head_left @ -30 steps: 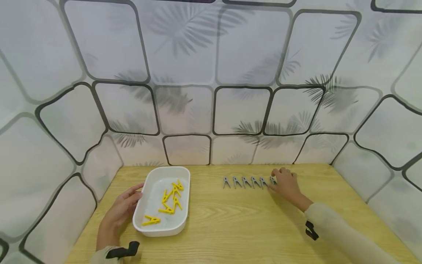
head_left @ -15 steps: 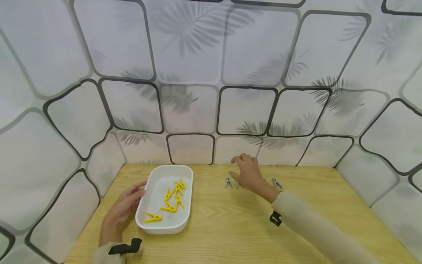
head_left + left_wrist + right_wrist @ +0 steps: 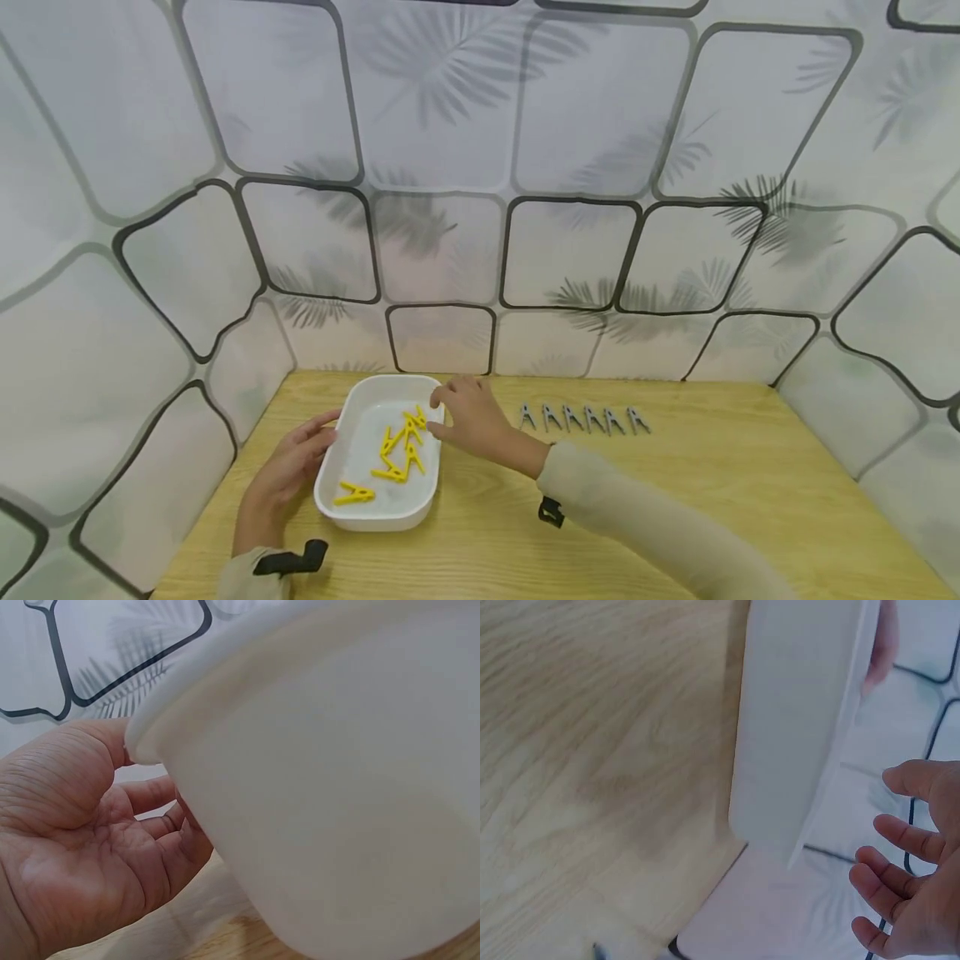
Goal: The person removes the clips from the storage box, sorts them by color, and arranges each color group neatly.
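Observation:
A white plastic tray [image 3: 352,523] stands on the left of the table with several yellow clothespins [image 3: 390,473] loose inside it. My left hand [image 3: 288,467] rests against the tray's outer left side; the left wrist view has its thumb at the rim and its fingertips touching the wall [image 3: 322,772]. Over the tray's far right edge reaches my right hand [image 3: 476,417], fingers spread and loosely bent, near the topmost yellow clothespins. Nothing is between those fingers [image 3: 904,836] in the right wrist view. Several grey clothespins [image 3: 572,417] form a row right of the tray.
The wood-grain table [image 3: 540,517] meets a patterned cloth wall [image 3: 442,250] at its back edge. More of this cloth hangs along the left and right sides. Dark straps [image 3: 292,560] sit at both sleeves.
My right hand has moved left, from the right end of the grey clothespin row to the tray. All the grey clothespins now show. My left hand stays at the tray's side.

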Demonstrator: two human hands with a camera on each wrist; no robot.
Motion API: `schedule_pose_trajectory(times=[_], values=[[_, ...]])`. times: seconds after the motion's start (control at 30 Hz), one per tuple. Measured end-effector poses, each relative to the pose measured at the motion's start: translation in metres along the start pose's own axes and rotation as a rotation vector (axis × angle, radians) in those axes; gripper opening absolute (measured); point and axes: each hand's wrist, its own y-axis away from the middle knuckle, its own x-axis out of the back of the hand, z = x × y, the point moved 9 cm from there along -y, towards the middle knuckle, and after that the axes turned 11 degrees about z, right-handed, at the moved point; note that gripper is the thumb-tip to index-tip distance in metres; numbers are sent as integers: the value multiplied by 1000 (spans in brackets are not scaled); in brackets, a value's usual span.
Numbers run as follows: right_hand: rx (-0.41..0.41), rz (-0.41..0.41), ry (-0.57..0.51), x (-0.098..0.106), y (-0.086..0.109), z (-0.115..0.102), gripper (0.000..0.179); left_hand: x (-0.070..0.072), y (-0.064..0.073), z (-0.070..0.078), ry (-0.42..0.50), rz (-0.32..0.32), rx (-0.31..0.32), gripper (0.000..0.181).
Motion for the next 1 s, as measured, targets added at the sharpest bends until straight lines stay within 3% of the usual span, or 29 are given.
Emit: schedule_pose_trajectory(times=[0.23, 0.43, 0.63, 0.77, 1.0], values=[[90, -144, 168, -42, -2, -21, 23, 0, -1, -2, -2, 3, 3, 44], [50, -270, 239, -70, -1, -21, 27, 1, -1, -1, -18, 20, 9, 48], [44, -347, 288, -87, -2, -20, 39, -1, 1, -1, -6, 5, 13, 49], [38, -379, 268, -93, -4, -19, 43, -1, 0, 0, -9, -1, 11, 50], [-2, -391, 151, -95, -6, -24, 28, 1, -2, -1, -25, 2, 15, 53]])
